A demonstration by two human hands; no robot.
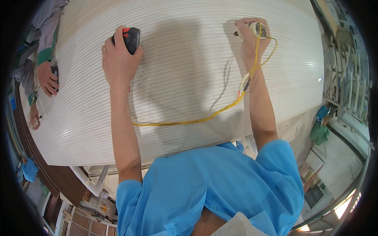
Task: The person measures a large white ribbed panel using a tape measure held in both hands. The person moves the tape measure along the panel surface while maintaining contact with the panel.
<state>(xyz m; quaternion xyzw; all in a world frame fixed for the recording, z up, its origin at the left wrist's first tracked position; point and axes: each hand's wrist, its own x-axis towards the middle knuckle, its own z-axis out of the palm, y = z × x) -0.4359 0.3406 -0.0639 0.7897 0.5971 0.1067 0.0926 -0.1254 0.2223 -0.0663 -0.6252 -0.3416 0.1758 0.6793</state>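
Observation:
A wide white ribbed panel [177,90] lies in front of me. Over its upper left part my left hand [120,63] is closed around a black block with red parts [133,40]; its exact kind I cannot make out. At the upper right, my right hand [252,39] grips a round whitish device [259,30] with a dark tip poking out at the left. A yellow cord [197,121] loops from this device along my right forearm, then runs left across the panel and passes behind my left forearm. Bare coloured wires show at its joint.
At the left edge, another person's hand [48,78] holds a dark object on the panel, and their other hand [34,118] is near the panel's edge. A brown board [67,181] shows at the lower left. Racks [346,70] and a green cloth [319,133] stand at the right.

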